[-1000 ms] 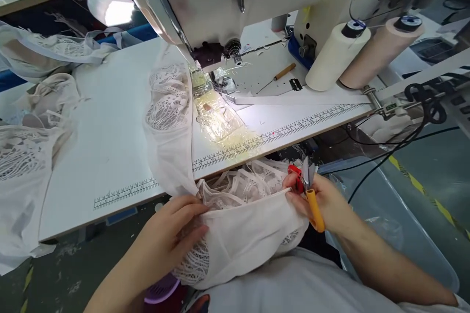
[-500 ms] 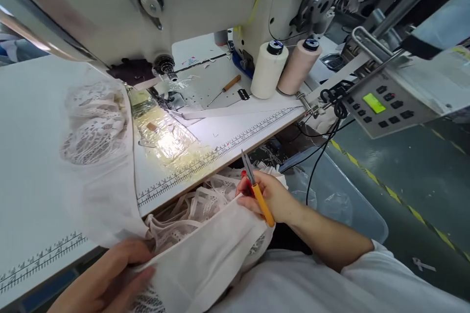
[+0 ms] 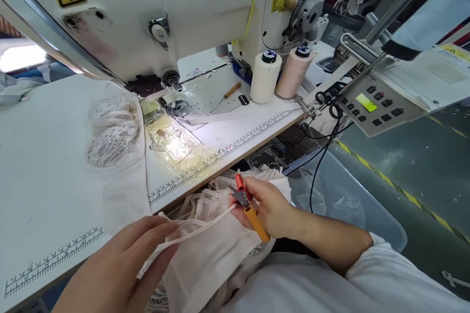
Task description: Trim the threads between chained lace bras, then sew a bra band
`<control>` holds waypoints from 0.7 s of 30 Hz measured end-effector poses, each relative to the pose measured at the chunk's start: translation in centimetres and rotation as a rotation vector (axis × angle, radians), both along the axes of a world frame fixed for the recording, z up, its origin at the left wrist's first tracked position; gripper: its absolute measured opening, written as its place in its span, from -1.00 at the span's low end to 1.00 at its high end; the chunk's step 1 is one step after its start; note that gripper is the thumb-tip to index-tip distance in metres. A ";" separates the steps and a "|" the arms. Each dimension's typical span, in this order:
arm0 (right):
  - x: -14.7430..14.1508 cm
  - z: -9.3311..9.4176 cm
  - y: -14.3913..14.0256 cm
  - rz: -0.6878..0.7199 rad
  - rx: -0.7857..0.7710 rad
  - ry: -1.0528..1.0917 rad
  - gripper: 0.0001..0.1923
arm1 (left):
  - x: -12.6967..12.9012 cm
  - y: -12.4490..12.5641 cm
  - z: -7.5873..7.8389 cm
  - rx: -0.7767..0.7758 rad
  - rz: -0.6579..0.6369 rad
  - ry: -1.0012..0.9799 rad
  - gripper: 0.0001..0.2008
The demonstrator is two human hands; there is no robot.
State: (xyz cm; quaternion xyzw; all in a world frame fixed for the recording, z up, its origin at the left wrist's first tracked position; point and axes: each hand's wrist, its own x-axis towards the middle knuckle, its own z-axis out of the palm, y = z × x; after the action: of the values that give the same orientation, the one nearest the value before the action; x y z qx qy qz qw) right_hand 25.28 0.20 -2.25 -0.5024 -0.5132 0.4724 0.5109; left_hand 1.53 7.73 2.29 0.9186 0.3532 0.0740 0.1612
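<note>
My left hand [image 3: 125, 269] pinches a thin white strap [image 3: 198, 227] of a pale lace garment [image 3: 216, 254] that lies on my lap below the table edge. My right hand [image 3: 271, 208] grips small thread snips [image 3: 247, 205] with a red and an orange handle. The blades touch the other end of the strap. More of the garment, a lace panel [image 3: 113, 129], lies on the white sewing table [image 3: 47, 166] to the left of the needle area [image 3: 176, 102] of the white sewing machine [image 3: 165, 10].
Two thread cones [image 3: 265, 77] stand behind the needle plate with a small awl [image 3: 227, 95] beside them. A control panel [image 3: 370, 105] hangs at the right with black cables. A clear plastic bin [image 3: 348, 205] stands on the floor to my right. A ruler strip runs along the table front.
The view has swung right and up. The snips, which pointed upward, now tilt down onto the strap. My left hand has pulled a thin strap free of the fabric edge.
</note>
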 end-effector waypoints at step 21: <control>1.0 0.5 0.1 0.054 -0.012 -0.087 -0.74 | 7.7 -0.7 -0.4 -0.644 0.071 -0.254 -0.88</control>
State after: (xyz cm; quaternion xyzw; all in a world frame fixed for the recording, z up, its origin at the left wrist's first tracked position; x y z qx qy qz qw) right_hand 26.23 0.34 -1.77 -0.5116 -0.5453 0.4668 0.4723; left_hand 9.25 7.05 1.92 0.7911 0.3673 0.0777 0.4829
